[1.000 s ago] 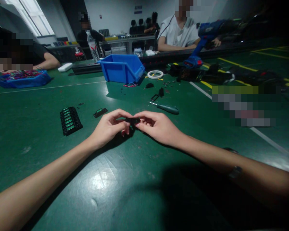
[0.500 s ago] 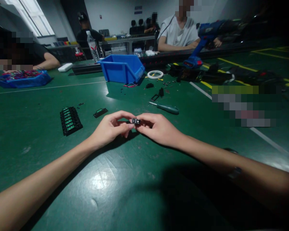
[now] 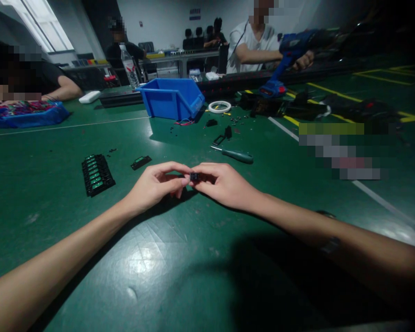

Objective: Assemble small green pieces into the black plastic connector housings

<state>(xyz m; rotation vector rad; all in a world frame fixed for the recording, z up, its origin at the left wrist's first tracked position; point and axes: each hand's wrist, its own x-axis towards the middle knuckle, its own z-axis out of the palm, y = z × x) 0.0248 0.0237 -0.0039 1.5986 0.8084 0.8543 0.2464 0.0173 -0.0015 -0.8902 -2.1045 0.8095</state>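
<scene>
A small black plastic part is pinched between my two hands above the green table. My left hand has its thumb and fingertips closed on the left side of the part. From the other side, my right hand grips it; my fingers hide much of its shape. Left of my hands lies one black piece with a green insert. Farther left, a row of several similar black pieces with green inserts lies together. Beyond my right hand rests a green-handled screwdriver, its tip pointing left.
A blue bin stands beyond my hands, beside a white ring and scattered small screws. A blue cordless drill stands at the right. Wires fill a blue tray at the left. Co-workers sit across the table and at the left.
The black part has turned slightly between my fingers; both hands keep hold of it. The view has shifted a little. Across the table, the co-worker's arm has risen behind the drill.
</scene>
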